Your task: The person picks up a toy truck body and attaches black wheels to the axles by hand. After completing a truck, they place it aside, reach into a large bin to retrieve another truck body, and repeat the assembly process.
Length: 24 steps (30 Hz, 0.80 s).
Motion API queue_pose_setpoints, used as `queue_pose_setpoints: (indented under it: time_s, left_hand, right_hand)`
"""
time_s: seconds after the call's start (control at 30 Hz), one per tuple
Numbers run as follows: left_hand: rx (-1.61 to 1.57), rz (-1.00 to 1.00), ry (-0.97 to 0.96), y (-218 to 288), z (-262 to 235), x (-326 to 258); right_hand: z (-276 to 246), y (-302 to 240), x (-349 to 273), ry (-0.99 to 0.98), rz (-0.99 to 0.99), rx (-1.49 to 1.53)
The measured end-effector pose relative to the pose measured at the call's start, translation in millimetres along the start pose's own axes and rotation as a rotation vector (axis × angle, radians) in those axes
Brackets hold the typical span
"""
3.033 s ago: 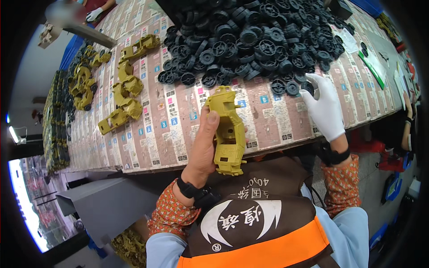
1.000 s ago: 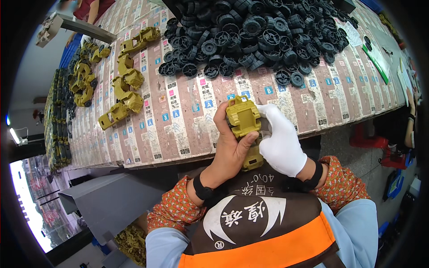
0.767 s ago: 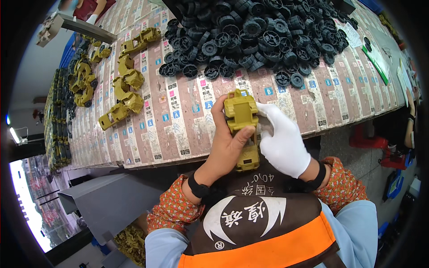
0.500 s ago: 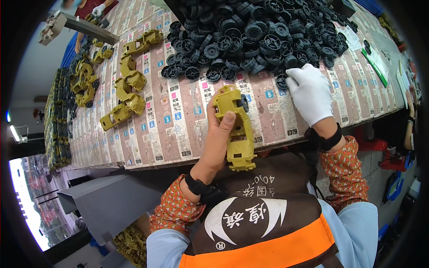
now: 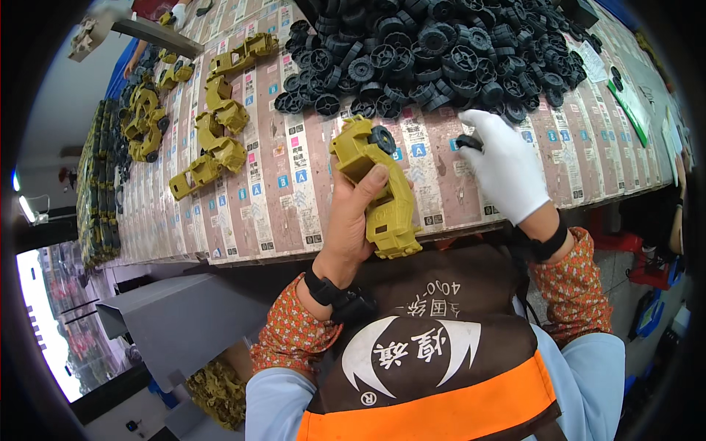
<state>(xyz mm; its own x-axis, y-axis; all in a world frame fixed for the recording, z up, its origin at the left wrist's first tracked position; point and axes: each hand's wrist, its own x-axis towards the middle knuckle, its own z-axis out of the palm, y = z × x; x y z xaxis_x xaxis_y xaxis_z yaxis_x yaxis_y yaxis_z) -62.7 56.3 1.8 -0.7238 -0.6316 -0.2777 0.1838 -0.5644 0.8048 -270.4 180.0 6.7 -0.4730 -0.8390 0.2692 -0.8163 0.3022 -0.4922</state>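
My bare left hand point(image 5: 347, 220) is closed round an olive-yellow plastic toy truck body point(image 5: 395, 220), held over the table's near edge. One black wheel point(image 5: 382, 138) sits on the truck's upper right side. To the right, my white-gloved right hand point(image 5: 509, 169) pinches a small black toy wheel point(image 5: 468, 142) between thumb and fingers, just above the table. Beyond both hands lies a large heap of black toy wheels point(image 5: 434, 62). The truck's underside is mostly hidden.
Several olive truck bodies point(image 5: 220, 154) lie in a line left of my hands. Farther left are more trucks point(image 5: 143, 121), some with black wheels. A grey metal box point(image 5: 184, 316) stands below the table's left edge. A green-edged sheet point(image 5: 629, 114) lies at the right. A co-worker's gloved hand point(image 5: 179, 13) shows far left.
My right hand has drawn back from the heap's near edge with a wheel in its fingers. My left hand has raised and turned the truck, bringing its mounted wheel into fuller view.
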Motion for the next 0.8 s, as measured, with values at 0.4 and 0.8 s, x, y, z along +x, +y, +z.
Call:
queue_pose_setpoints:
  time_s: [0.4, 0.8]
  left_hand:
    - [0.005, 0.243, 0.160, 2, -1, 9]
    - [0.041, 0.324, 0.144, 2, -2, 1]
  right_hand:
    - [6, -79, -37, -0.255, 0.340, 0.761]
    - [3, -74, -31, -0.480, 0.732, 1.071]
